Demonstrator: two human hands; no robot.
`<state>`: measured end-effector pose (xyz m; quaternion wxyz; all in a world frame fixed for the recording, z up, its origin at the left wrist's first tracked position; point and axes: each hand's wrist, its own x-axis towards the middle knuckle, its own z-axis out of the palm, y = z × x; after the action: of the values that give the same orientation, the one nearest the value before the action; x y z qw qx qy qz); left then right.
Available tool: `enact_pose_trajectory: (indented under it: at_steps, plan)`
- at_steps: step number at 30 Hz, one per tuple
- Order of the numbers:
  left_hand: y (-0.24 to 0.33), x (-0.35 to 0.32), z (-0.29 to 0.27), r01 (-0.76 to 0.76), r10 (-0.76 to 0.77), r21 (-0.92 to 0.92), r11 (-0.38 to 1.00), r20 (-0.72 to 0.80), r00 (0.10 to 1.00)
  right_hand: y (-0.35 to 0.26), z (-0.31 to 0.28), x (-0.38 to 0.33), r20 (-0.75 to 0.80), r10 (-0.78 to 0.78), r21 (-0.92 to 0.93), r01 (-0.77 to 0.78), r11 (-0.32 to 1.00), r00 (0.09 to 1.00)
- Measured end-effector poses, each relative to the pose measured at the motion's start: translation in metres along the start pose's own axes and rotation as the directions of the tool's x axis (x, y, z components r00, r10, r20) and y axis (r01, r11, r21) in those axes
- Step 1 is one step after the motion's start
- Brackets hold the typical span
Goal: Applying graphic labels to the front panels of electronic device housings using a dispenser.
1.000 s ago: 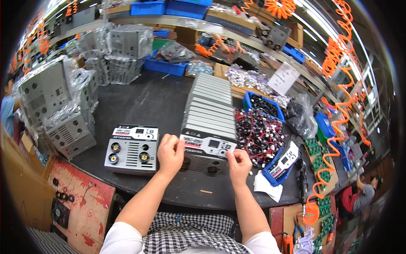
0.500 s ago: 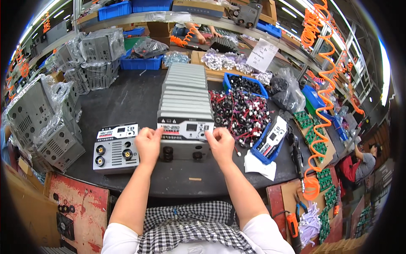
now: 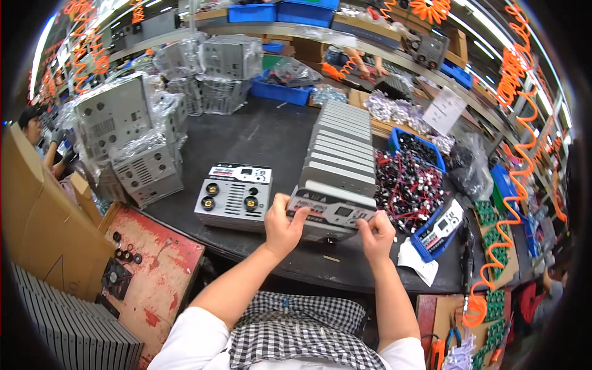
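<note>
A long row of grey front panels (image 3: 341, 148) stands on edge on the black bench (image 3: 259, 132), running away from me. My left hand (image 3: 281, 226) grips the left end of the nearest panel (image 3: 333, 214), fingers over its top edge. At the same panel's right end my right hand (image 3: 376, 237) pinches the lower corner. To the left of the row a single grey front panel with round sockets (image 3: 234, 196) lies flat on the bench, a little apart from my left hand.
Bagged grey metal housings (image 3: 132, 139) are piled at the left. A blue bin of red and black parts (image 3: 413, 179) sits right of the row, with a blue tray (image 3: 439, 229) near it. Cardboard boxes (image 3: 37, 228) stand at lower left. Orange coiled hoses (image 3: 512, 185) hang at right.
Both hands have stayed on the nearest panel of the row while my head shifted. The left hand's fingers now curl over the panel's top edge.
</note>
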<state>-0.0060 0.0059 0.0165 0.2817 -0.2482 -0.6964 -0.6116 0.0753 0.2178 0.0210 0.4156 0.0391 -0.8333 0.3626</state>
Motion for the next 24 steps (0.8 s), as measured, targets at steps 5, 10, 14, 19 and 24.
enact_pose_trajectory:
  at_steps: [5,10,14,19,24]
  plan:
    - [0.014,0.086,-0.070,0.563,-0.561,0.003,0.827,0.088,0.823,0.010,0.021,0.010,0.000,0.110,0.057,-0.110,0.992,0.994]
    - [-0.034,0.141,-0.144,0.700,-0.694,-0.037,0.714,0.099,0.713,0.009,0.031,0.010,-0.032,0.048,-0.049,-0.050,0.998,0.998]
    - [-0.074,0.133,-0.161,0.580,-0.687,0.425,0.695,0.154,0.710,0.009,0.033,0.012,-0.018,0.060,-0.054,-0.061,0.997,0.998]
    - [-0.095,0.113,-0.148,0.191,-0.454,0.832,0.521,0.080,0.888,0.006,0.032,0.012,0.008,0.088,-0.076,-0.088,0.993,0.996]
    - [-0.072,0.114,-0.144,0.104,-0.339,0.807,0.581,0.124,0.933,0.008,0.035,0.013,-0.023,0.082,-0.074,-0.084,0.994,0.996]
